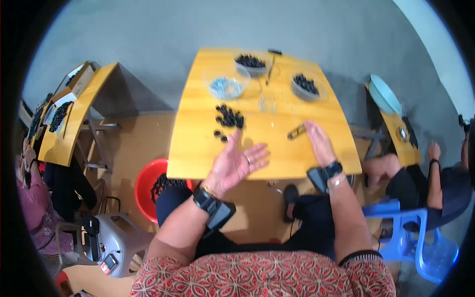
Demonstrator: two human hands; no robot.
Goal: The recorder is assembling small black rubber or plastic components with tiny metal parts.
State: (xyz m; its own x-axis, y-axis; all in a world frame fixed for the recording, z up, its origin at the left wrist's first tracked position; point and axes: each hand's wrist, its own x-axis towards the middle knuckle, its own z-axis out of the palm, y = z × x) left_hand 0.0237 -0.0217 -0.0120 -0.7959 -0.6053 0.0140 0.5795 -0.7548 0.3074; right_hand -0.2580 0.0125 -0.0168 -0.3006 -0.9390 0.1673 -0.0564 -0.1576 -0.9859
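My left hand (238, 164) is open above the near left of the yellow table (277, 166), palm turned up and fingers spread. A loose pile of small black caps (229, 118) lies just beyond it, with a couple of strays close to the thumb. My right hand (320, 142) stands at the table's right side, fingers stretched out and nothing gripped. A short dark bar-shaped piece (297, 131) lies by its fingertips; whether they touch, I cannot tell. Small clear bits (266, 105) are scattered past the middle.
Farther back stand a bowl of light-blue pieces (226, 88) and two bowls of black parts, one at the back (251, 62) and one at right (307, 86). A thin black-headed tool (271, 67) lies between them. A red basin (143, 190) sits on the floor. Co-workers sit either side.
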